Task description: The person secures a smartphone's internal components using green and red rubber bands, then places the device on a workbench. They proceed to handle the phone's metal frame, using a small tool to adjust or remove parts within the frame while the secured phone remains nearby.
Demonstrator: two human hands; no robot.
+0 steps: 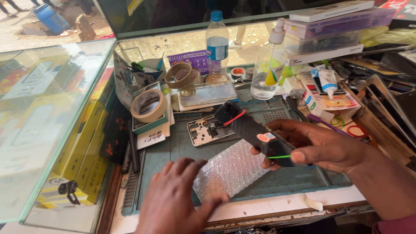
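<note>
My right hand (323,147) grips a flat black part (247,125) that bears a red strip, a green strip and an orange sticker, and holds it tilted above the mat. My left hand (173,197) rests palm down on the near end of a sheet of bubble wrap (232,169) that lies on the grey-green work mat (182,147). Just behind the black part, an opened phone body (203,130) with its circuit boards showing lies on the mat.
Two rolls of tape (149,105) sit at the back left by a small open box (130,80). A water bottle (217,43) and a pump bottle (268,65) stand behind. Stacked cases (333,26), tubes and phone parts crowd the right. A glass showcase (47,112) stands left.
</note>
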